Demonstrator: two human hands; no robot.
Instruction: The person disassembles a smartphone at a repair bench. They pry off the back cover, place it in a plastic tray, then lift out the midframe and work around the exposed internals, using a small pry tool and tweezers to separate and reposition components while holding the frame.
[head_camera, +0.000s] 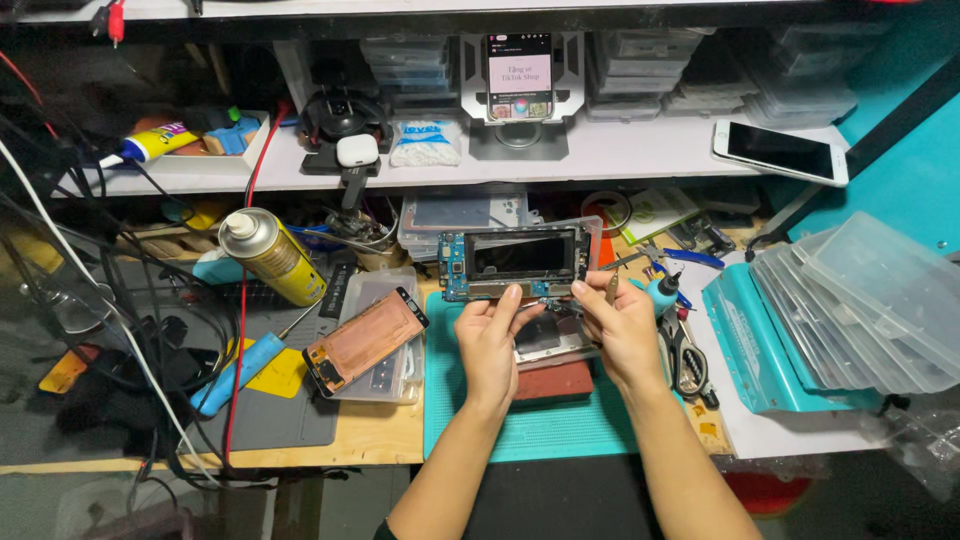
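2 bare hands hold a stripped blue-edged phone frame with a dark rectangular window (522, 262) up over the teal cutting mat (540, 425). The left hand (489, 340) pinches the frame's lower edge between thumb and forefinger; the right hand (620, 325) grips the lower right corner, fingers closed, with what looks like a thin metal tool (612, 289) tucked between them.

Risks, as I judge them: the frame is held only by fingertips along 1 edge, so a slip would drop it onto the silver phone part on a red block (552, 350) directly beneath. The tool sits close to the frame and could scratch or short exposed parts.

Left of the mat, a copper-backed phone panel (365, 340) lies tilted across a clear plastic tray (385, 330), half overhanging. Beyond that stands a yellow spray can with a white cap (270, 255), amid tangled black and red cables (150, 330). Right of the mat lie scissors (685, 360), then stacked clear lids on a teal case (850, 310). Farther back from the mat, a shelf carries a lit phone on a stand (519, 75) and a white-edged phone lying flat (782, 152).
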